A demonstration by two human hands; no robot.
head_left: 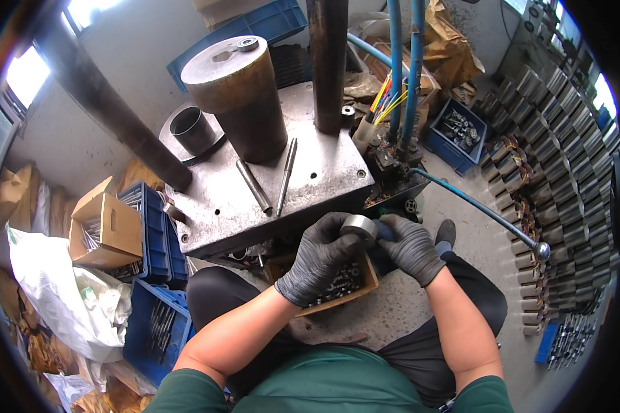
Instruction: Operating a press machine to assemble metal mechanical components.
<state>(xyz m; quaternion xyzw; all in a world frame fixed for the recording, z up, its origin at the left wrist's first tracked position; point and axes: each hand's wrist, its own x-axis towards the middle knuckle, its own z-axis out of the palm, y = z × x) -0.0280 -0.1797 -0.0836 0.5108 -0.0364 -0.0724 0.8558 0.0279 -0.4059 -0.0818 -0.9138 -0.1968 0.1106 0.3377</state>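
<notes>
Both hands wear grey gloves and meet above the box between my knees. My left hand [317,258] is closed around a shiny round metal ring [359,226], which looks like a bearing. Close beside it, my right hand [415,249] has its fingers curled around something dark blue [384,232], mostly hidden by the glove; I cannot make out its kind. Below the hands, a cardboard box [369,279] contains several small metal parts. In front of me, a thin stepped shaft [287,177] and a thicker metal rod [254,186] lie on a steel plate [324,180].
A thick steel cylinder [248,110] stands on the plate with a small bearing [247,44] on top. Steel posts [327,69] rise beside it. A blue lever with a ball end [542,252] reaches right. Blue crates [139,303] stand left; stacked metal cylinders [558,158] line the right.
</notes>
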